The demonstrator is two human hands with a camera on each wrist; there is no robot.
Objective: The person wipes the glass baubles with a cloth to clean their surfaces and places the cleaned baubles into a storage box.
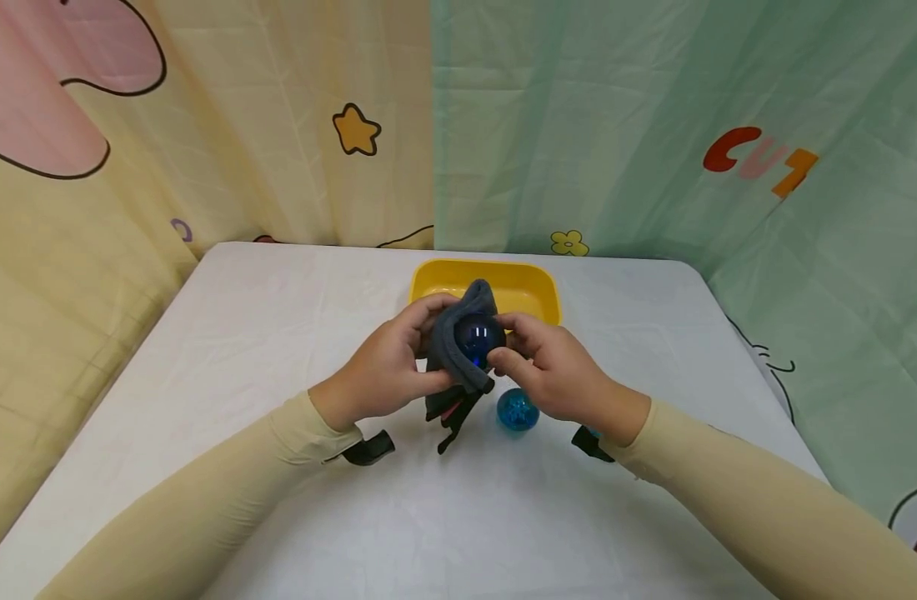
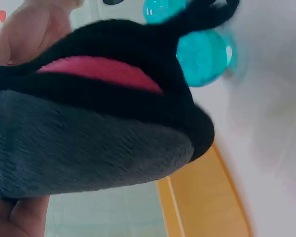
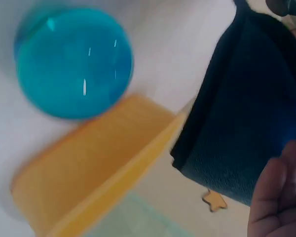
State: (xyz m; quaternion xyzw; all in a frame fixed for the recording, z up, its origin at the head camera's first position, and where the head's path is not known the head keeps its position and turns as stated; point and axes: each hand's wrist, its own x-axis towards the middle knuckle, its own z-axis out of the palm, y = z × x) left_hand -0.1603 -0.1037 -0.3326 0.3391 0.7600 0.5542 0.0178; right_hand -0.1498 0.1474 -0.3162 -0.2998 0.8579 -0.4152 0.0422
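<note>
My left hand point(image 1: 383, 367) grips a grey plush pouch point(image 1: 447, 346) with black edging, thumb in front and fingers behind. A slit with pink-red inside shows on the pouch point(image 2: 89, 148) in the left wrist view. A shiny dark blue ball point(image 1: 478, 337) sits in the pouch's curved mouth. My right hand point(image 1: 556, 367) pinches the ball's right side with thumb and fingers. Below the hands, a clear teal ball point(image 1: 518, 409) lies on the table. The right wrist view shows the teal ball point(image 3: 75, 64) close up, with the right fingertips beside the pouch.
A yellow tray point(image 1: 544, 292) stands behind the hands on the white-covered table point(image 1: 278, 292). A second teal round thing point(image 2: 163, 10) shows partly in the left wrist view. Patterned curtains point(image 1: 578, 125) hang behind and beside the table.
</note>
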